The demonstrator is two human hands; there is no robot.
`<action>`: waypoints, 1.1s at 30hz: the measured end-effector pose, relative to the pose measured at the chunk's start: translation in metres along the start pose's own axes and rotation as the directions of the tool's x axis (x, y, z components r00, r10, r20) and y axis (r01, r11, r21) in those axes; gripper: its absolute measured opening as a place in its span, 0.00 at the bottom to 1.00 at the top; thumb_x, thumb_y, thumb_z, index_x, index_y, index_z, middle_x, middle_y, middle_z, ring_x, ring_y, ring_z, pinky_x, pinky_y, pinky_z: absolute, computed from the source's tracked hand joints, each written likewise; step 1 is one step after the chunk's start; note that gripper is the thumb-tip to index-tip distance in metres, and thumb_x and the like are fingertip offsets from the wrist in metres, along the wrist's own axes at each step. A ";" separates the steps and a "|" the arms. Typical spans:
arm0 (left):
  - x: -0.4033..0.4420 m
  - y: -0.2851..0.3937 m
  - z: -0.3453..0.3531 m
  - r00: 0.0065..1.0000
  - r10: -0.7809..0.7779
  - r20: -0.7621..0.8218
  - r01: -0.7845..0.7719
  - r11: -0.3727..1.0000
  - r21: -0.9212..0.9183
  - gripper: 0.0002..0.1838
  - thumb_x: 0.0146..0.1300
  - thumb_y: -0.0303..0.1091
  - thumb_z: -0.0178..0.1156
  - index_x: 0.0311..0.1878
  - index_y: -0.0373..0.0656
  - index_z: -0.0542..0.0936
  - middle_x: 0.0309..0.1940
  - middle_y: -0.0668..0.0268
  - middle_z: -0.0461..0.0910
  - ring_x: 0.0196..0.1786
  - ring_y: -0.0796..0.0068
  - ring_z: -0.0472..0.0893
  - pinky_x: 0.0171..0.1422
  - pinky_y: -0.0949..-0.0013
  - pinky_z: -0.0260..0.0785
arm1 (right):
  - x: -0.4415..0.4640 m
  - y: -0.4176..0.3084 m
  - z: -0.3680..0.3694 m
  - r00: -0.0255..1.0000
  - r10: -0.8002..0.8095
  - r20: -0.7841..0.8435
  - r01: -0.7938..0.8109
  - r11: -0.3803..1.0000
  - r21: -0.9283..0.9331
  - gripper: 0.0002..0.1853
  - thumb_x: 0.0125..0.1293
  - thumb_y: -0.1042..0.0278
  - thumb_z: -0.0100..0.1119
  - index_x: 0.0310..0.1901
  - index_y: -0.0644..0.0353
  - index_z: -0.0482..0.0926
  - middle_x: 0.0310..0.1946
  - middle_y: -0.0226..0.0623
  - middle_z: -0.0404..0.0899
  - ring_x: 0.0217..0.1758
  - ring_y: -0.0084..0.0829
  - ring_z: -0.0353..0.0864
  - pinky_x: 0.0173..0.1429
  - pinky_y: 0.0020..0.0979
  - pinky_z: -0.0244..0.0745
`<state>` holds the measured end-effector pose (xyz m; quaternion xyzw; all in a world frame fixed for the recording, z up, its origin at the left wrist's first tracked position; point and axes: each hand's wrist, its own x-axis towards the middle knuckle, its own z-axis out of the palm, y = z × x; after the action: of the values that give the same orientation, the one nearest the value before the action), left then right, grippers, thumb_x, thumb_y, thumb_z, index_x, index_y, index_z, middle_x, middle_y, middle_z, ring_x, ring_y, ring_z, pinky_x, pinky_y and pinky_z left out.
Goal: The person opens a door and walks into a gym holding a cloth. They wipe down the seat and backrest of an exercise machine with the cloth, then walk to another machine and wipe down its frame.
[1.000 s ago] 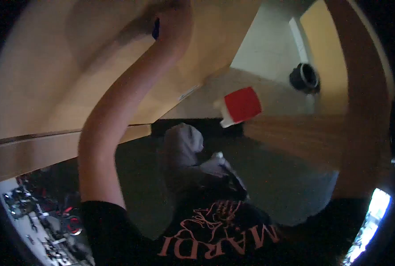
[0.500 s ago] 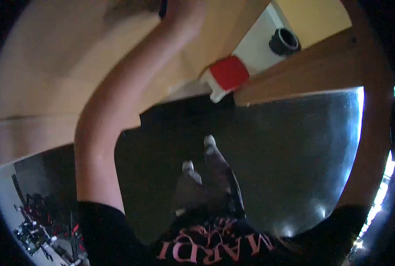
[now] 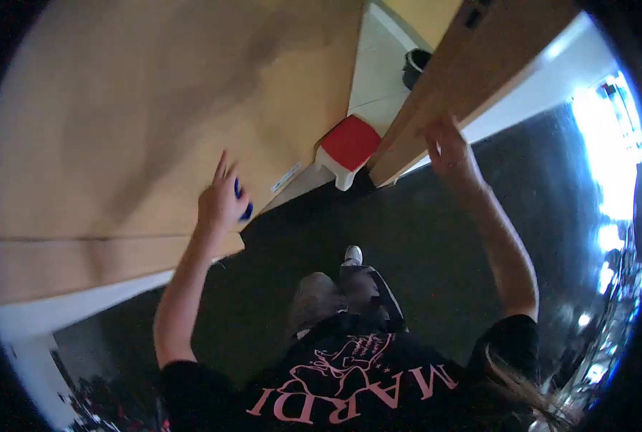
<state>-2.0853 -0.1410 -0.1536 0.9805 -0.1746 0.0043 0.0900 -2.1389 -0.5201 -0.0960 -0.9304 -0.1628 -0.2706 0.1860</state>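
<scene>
My left hand (image 3: 220, 204) is in front of a large tan panel, index finger stretched out. A dark blue object (image 3: 244, 201) shows at its palm side, held by the other fingers; most of it is hidden, so its kind is unclear. My right hand (image 3: 449, 147) is over the wooden door (image 3: 472, 61) near its lower edge. Its fingers are slightly bent and apart, with no object seen in them. Whether the fingertips touch the wood, I cannot tell.
Between panel and door stands a small stool with a red top (image 3: 351, 142) and white legs. Behind it, a dark bin (image 3: 415, 68) sits on pale floor tiles (image 3: 382, 72). Dark floor (image 3: 285, 230) lies underfoot. Bright light and cluttered equipment show at far right.
Both arms have come down from high up, bringing both hands into view. The blue object has come down with my left hand. The view has shifted, and the door now appears more upright.
</scene>
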 end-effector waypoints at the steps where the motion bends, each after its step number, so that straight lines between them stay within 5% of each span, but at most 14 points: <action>1: -0.014 -0.011 0.014 1.000 0.021 -0.013 -0.021 0.999 -0.037 0.26 0.48 0.35 0.56 0.53 0.43 0.67 0.63 0.62 0.55 0.44 0.59 0.76 0.44 0.61 0.71 | -0.033 -0.003 0.002 0.966 0.252 0.061 -0.257 0.961 0.099 0.06 0.52 0.81 0.53 0.34 0.63 0.74 0.29 0.43 0.72 0.33 0.41 0.74 0.39 0.33 0.71; 2: -0.022 -0.022 0.028 0.999 0.040 -0.023 -0.041 0.996 -0.075 0.26 0.47 0.35 0.57 0.52 0.41 0.67 0.62 0.61 0.57 0.47 0.59 0.74 0.47 0.62 0.70 | -0.064 -0.005 0.004 0.868 0.476 0.141 -0.496 0.848 0.188 0.06 0.52 0.81 0.53 0.33 0.63 0.73 0.28 0.41 0.72 0.33 0.38 0.75 0.39 0.32 0.71; 7: -0.040 -0.021 0.054 0.988 0.155 -0.015 -0.153 0.944 -0.292 0.18 0.47 0.32 0.59 0.43 0.39 0.73 0.47 0.54 0.72 0.44 0.58 0.75 0.48 0.63 0.68 | -0.194 -0.059 -0.008 0.642 0.763 0.074 -0.751 0.607 0.260 0.05 0.51 0.80 0.55 0.30 0.65 0.71 0.26 0.38 0.73 0.30 0.33 0.75 0.34 0.28 0.70; 11: -0.047 0.041 0.062 0.936 0.348 0.045 -0.273 0.804 -0.528 0.11 0.49 0.33 0.59 0.35 0.39 0.76 0.29 0.57 0.78 0.37 0.61 0.77 0.43 0.66 0.68 | -0.255 -0.128 -0.032 0.501 0.865 -0.039 -0.830 0.493 0.260 0.05 0.48 0.80 0.57 0.28 0.65 0.72 0.25 0.37 0.74 0.29 0.31 0.75 0.33 0.28 0.71; 14: -0.063 0.117 0.058 0.845 0.474 0.248 -0.234 0.745 -0.625 0.09 0.52 0.34 0.57 0.34 0.39 0.75 0.28 0.58 0.77 0.35 0.65 0.77 0.41 0.68 0.68 | -0.294 -0.168 -0.053 0.438 0.894 -0.093 -0.825 0.441 0.354 0.04 0.48 0.80 0.57 0.27 0.63 0.74 0.25 0.38 0.75 0.30 0.33 0.77 0.33 0.29 0.71; 16: -0.082 0.156 0.090 0.729 0.597 0.335 -0.158 0.623 -0.766 0.09 0.56 0.36 0.54 0.32 0.39 0.75 0.28 0.62 0.77 0.34 0.73 0.76 0.42 0.72 0.66 | -0.327 -0.192 -0.067 0.439 0.889 -0.131 -0.833 0.457 0.311 0.04 0.49 0.78 0.57 0.28 0.62 0.74 0.26 0.38 0.75 0.31 0.35 0.77 0.34 0.29 0.72; 18: -0.109 0.199 0.133 0.568 0.663 0.488 0.078 0.546 -0.834 0.10 0.57 0.37 0.52 0.32 0.39 0.75 0.28 0.67 0.76 0.35 0.77 0.74 0.42 0.75 0.64 | -0.361 -0.217 -0.086 0.374 0.918 -0.131 -0.859 0.396 0.324 0.04 0.50 0.77 0.56 0.29 0.61 0.74 0.27 0.38 0.75 0.32 0.35 0.77 0.35 0.29 0.72; 21: -0.181 0.287 0.143 0.215 0.663 0.717 0.347 0.635 -0.691 0.09 0.57 0.37 0.52 0.34 0.42 0.75 0.30 0.71 0.73 0.35 0.79 0.72 0.43 0.77 0.62 | -0.418 -0.249 -0.106 0.298 0.933 -0.202 -0.876 0.351 0.331 0.05 0.54 0.72 0.55 0.34 0.58 0.74 0.30 0.38 0.75 0.34 0.36 0.76 0.38 0.32 0.73; 24: -0.274 0.373 0.147 -0.023 0.629 0.777 0.335 0.737 -0.587 0.11 0.57 0.40 0.51 0.37 0.43 0.74 0.32 0.68 0.72 0.35 0.81 0.72 0.42 0.76 0.63 | -0.491 -0.281 -0.131 0.245 0.938 -0.243 -0.882 0.320 0.345 0.07 0.56 0.68 0.55 0.37 0.58 0.74 0.33 0.39 0.74 0.36 0.37 0.76 0.39 0.33 0.72; 27: -0.355 0.448 0.157 -0.224 0.556 0.800 0.322 0.818 -0.477 0.13 0.58 0.42 0.50 0.39 0.44 0.74 0.33 0.68 0.73 0.36 0.79 0.73 0.40 0.74 0.66 | -0.549 -0.316 -0.174 0.059 0.974 -0.219 -0.849 0.165 0.502 0.13 0.57 0.64 0.55 0.42 0.58 0.73 0.38 0.41 0.72 0.39 0.39 0.75 0.41 0.34 0.72; 31: -0.479 0.541 0.144 -0.364 0.360 0.859 0.234 0.928 -0.290 0.13 0.60 0.43 0.46 0.39 0.44 0.72 0.33 0.65 0.75 0.32 0.74 0.77 0.35 0.70 0.73 | -0.627 -0.364 -0.223 -0.260 0.940 -0.221 -0.707 -0.030 0.706 0.20 0.55 0.59 0.58 0.46 0.61 0.70 0.42 0.45 0.70 0.43 0.39 0.74 0.46 0.35 0.70; 33: -0.527 0.572 0.127 -0.437 0.305 0.846 0.200 0.950 -0.239 0.15 0.61 0.44 0.44 0.41 0.44 0.72 0.34 0.64 0.76 0.33 0.72 0.78 0.37 0.69 0.74 | -0.659 -0.386 -0.246 -0.333 0.894 -0.302 -0.693 -0.014 0.721 0.23 0.53 0.57 0.60 0.46 0.62 0.69 0.43 0.46 0.69 0.45 0.40 0.73 0.49 0.35 0.69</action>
<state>-2.7799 -0.5116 -0.1990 0.4804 -0.2163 -0.8488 0.0443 -2.9313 -0.4219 -0.1751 -0.5047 0.6059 -0.3904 0.4751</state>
